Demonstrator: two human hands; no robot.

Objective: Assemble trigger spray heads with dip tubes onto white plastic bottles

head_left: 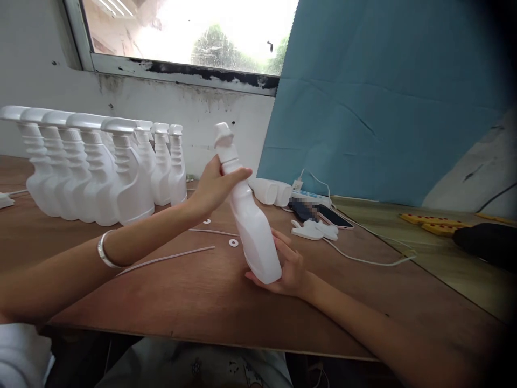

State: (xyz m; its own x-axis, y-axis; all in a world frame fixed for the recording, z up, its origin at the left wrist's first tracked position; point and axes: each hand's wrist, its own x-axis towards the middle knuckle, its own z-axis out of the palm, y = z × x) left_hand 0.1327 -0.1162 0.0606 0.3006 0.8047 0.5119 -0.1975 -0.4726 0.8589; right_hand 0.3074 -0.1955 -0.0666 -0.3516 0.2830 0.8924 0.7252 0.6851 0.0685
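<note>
A white plastic spray bottle (254, 229) is tilted in front of me, its head leaning up and to the left. My left hand (216, 186) is closed round its neck, with the thumb across the front. Lower down, my right hand (288, 267) holds the bottle near its base, fingers behind and below it. On the table beside the bottle lie a small white washer (233, 243) and a thin white tube (173, 255). A second washer (207, 221) lies just below my left hand.
Several white spray bottles (133, 183) stand grouped at the left. Behind my right hand are white bottles lying down (271, 191), a power strip (313, 197), a phone (335, 216), white trigger-shaped parts (315, 230) and a cable (371, 262). Yellow objects (436, 222) lie far right.
</note>
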